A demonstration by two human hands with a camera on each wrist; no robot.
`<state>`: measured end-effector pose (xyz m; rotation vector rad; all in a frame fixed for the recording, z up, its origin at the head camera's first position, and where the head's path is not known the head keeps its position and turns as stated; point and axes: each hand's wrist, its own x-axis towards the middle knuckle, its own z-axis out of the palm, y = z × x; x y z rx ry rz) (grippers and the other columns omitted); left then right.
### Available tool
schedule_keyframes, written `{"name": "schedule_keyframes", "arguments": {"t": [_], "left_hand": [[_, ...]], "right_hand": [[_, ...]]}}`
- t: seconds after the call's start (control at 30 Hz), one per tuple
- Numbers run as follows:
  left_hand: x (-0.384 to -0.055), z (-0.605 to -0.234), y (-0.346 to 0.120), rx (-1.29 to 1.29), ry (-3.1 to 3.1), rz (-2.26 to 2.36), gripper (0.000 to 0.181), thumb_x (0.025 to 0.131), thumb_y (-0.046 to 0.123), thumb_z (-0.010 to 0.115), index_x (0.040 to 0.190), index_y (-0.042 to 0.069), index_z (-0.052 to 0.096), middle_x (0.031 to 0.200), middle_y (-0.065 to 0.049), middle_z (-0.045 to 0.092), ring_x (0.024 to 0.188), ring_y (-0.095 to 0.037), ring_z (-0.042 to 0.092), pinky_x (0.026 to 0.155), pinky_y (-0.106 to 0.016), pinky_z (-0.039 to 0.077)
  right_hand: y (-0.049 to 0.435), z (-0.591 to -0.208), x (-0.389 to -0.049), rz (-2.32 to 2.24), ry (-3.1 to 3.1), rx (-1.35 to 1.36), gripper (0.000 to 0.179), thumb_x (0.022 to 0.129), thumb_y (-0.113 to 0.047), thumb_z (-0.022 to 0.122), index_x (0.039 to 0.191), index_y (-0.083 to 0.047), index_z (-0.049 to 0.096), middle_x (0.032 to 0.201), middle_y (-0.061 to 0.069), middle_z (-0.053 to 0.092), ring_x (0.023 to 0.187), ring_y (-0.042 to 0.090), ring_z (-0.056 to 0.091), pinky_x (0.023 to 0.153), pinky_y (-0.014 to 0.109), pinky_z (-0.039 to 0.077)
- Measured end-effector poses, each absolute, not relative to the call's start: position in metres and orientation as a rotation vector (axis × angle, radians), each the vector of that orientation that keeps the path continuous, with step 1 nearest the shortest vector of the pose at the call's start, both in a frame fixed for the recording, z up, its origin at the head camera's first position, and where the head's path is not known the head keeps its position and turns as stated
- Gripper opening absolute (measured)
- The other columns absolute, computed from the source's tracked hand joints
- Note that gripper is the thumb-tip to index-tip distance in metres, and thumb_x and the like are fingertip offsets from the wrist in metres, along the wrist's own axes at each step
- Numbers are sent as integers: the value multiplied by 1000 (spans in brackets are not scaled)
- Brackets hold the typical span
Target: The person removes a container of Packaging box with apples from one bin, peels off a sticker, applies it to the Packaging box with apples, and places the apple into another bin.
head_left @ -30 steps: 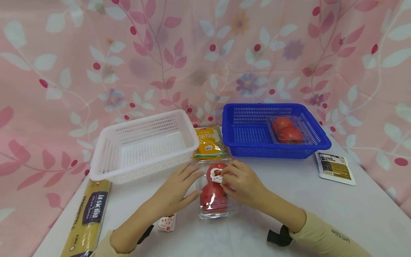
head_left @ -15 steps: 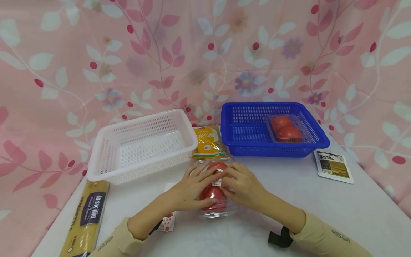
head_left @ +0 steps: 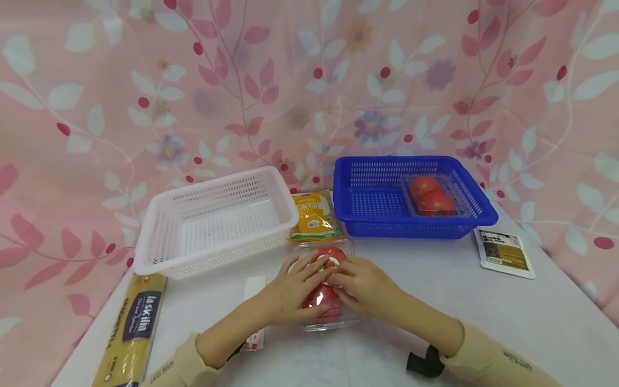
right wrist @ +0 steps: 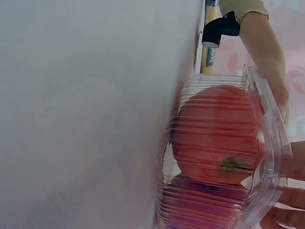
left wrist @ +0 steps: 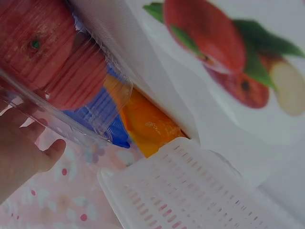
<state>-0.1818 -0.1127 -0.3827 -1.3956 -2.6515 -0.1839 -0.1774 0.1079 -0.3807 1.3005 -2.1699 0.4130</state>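
A clear plastic clamshell box [head_left: 323, 326] of tomatoes [head_left: 321, 301] sits at the middle of the table, below both hands. On its lid is a white round-topped label [head_left: 333, 260] with a red picture, mostly covered by fingers. My left hand [head_left: 292, 293] lies across the lid with fingers spread, fingertips at the label. From the other side, my right hand [head_left: 369, 285] has its fingers curled and pinches the label's right edge. In the right wrist view, that hand's fingers [right wrist: 290, 200] are beside the lid, and a tomato [right wrist: 214, 133] shows through the ribbed wall.
Behind the box lies a yellow food packet [head_left: 311, 217] between a white basket [head_left: 179, 266] and a blue basket [head_left: 396, 228]; the blue one holds another tomato box [head_left: 432, 199]. Spaghetti [head_left: 130, 328] lies left, a flat pouch [head_left: 505, 252] right. A printed white paper [head_left: 254, 285] is under the left forearm.
My left hand has moved right onto the lid, its fingers coming over the label. The right hand has stayed at the label, which now lies lower against the lid.
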Motion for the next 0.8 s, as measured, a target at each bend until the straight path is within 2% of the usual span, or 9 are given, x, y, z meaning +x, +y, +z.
{"name": "schedule_keyframes", "arguments": {"t": [0.13, 0.27, 0.4, 0.6, 0.8], "left_hand": [[-178, -385, -113, -1364, -2683, -210, 69, 91, 56, 39, 146, 16, 25, 150, -7, 21, 138, -27, 11, 104, -54, 18], [-175, -387, -113, -1346, -2698, -271, 65, 93, 53, 38, 145, 16, 28, 151, -7, 20, 138, -26, 11, 104, -53, 20], [-170, -389, -116, -1356, -2631, -260, 60, 94, 49, 40, 141, 13, 37, 147, -8, 28, 136, -25, 19, 103, -49, 25], [-164, -389, -120, -1391, -2443, -201, 46, 92, 37, 51, 129, 9, 52, 139, -10, 42, 129, -26, 34, 98, -43, 34], [-156, -388, -120, -1381, -2407, -213, 42, 91, 29, 56, 127, 7, 54, 134, -12, 47, 126, -26, 40, 96, -41, 39]], "right_hand": [[108, -382, -173, 397, -2218, 1319, 23, 75, -15, 71, 97, -11, 68, 95, 2, 62, 91, 18, 56, 81, 33, 48], [108, -384, -171, 426, -2221, 1303, 20, 76, -13, 70, 95, -10, 69, 95, 3, 62, 90, 18, 54, 81, 31, 47], [108, -385, -166, 440, -2183, 1311, 19, 76, -10, 69, 94, -8, 69, 93, 4, 61, 88, 19, 55, 81, 29, 47], [110, -385, -157, 392, -2180, 1313, 28, 73, -10, 71, 101, -6, 68, 95, 5, 62, 92, 21, 57, 84, 32, 48], [113, -385, -150, 162, -2256, 1302, 39, 74, -18, 73, 111, -5, 65, 104, 8, 63, 101, 25, 57, 88, 35, 47]]}}
